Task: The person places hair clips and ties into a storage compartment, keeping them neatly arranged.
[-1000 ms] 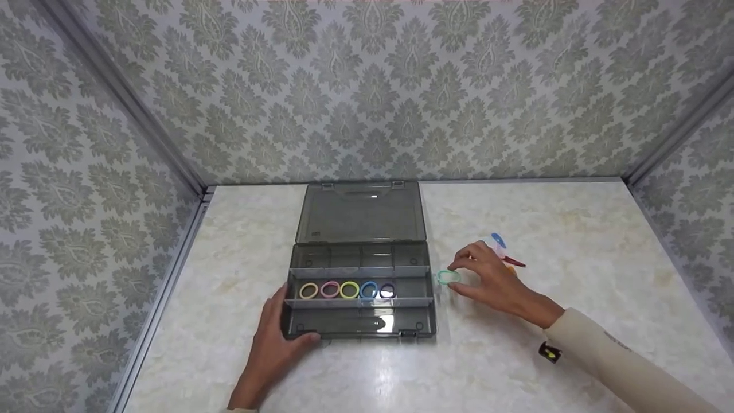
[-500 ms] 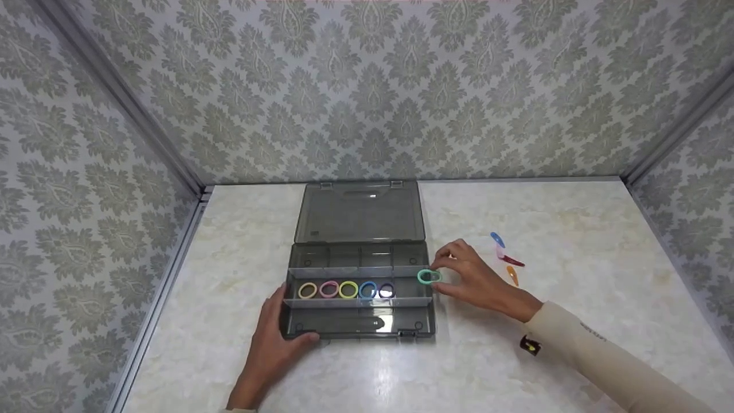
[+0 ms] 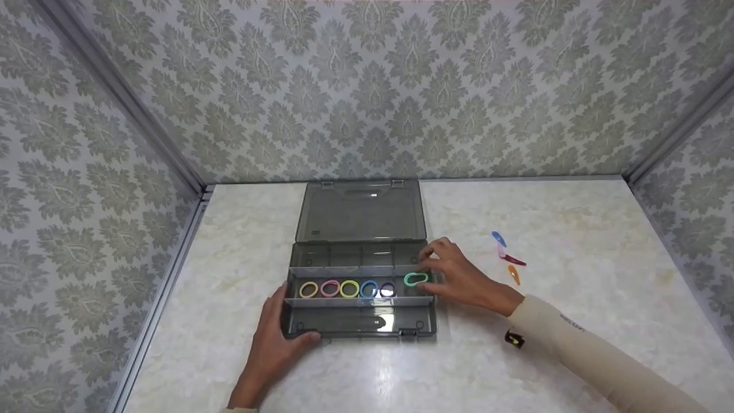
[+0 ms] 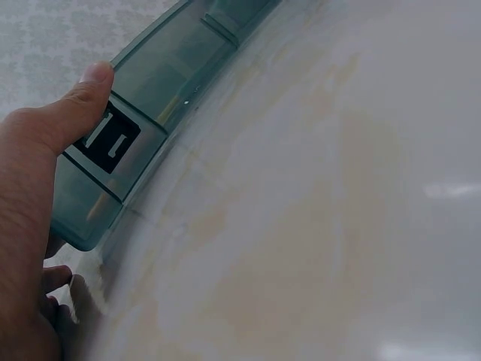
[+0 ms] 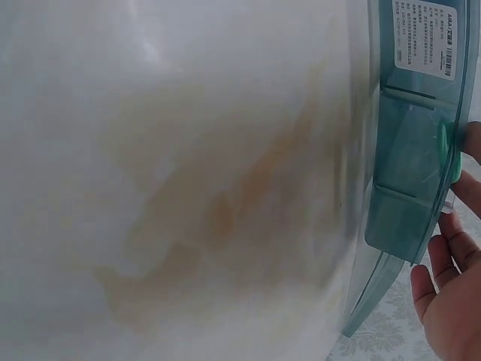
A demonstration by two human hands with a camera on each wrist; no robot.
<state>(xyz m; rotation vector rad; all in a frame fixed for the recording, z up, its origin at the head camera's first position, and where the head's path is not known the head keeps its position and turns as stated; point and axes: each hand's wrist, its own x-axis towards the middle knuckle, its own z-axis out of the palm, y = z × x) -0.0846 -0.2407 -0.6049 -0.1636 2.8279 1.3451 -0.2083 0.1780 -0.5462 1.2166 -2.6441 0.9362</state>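
A dark translucent divided box [image 3: 361,319] lies on the table with its lid [image 3: 361,212] folded back. My left hand [image 3: 274,344] grips its front left corner, thumb along the front wall and fingers at the left side. In the left wrist view the thumb [image 4: 86,105] presses beside a dark latch. My right hand [image 3: 459,278] pinches a green hair tie [image 3: 408,281] between thumb and index finger over the right end of the middle compartment. In that compartment lie several hair ties in a row, from a beige one [image 3: 301,291] to a dark purple one [image 3: 382,288].
To the right of the box, a blue hair clip [image 3: 499,238], a pink one, a red one [image 3: 514,260] and an orange one [image 3: 514,274] lie on the marbled table [image 3: 573,229]. Patterned walls [image 3: 373,86] enclose the back and sides.
The right hand has carried the green hair tie leftward from beside the box to over the middle compartment, uncovering the orange clip. My left hand stays at the box corner.
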